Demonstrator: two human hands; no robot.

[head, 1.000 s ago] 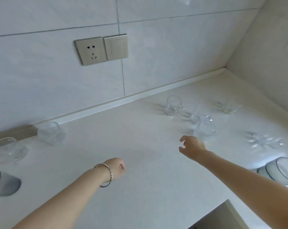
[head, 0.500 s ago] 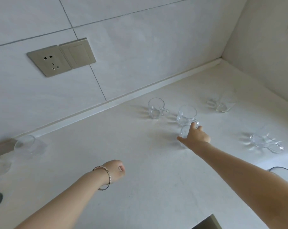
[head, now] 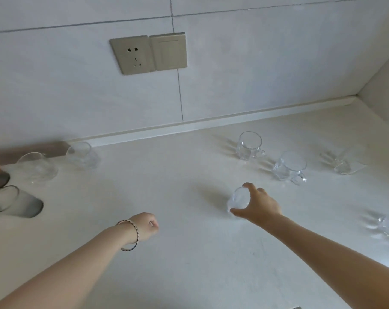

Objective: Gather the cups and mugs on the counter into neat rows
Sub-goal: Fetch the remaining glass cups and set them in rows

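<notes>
Glass cup (head: 238, 200), centre-right of frame, is gripped by the right hand (head: 259, 205) wrapped around it. Left hand (head: 144, 226) is fisted, empty. Other mugs (head: 249, 144) sit scattered on the counter (head: 189, 264); rows barely begun.

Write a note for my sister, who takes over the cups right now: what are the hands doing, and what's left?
Right hand: closed around a small clear glass cup near the counter's middle.
Left hand: a loose fist, holding nothing.
Two clear mugs stand apart near the back wall, another glass further right, one more blurred at the right edge.
Far left: two clear glasses and grey tumblers.
Done: no row formed yet.
Left: place the held cup, then line up all the others.
</notes>
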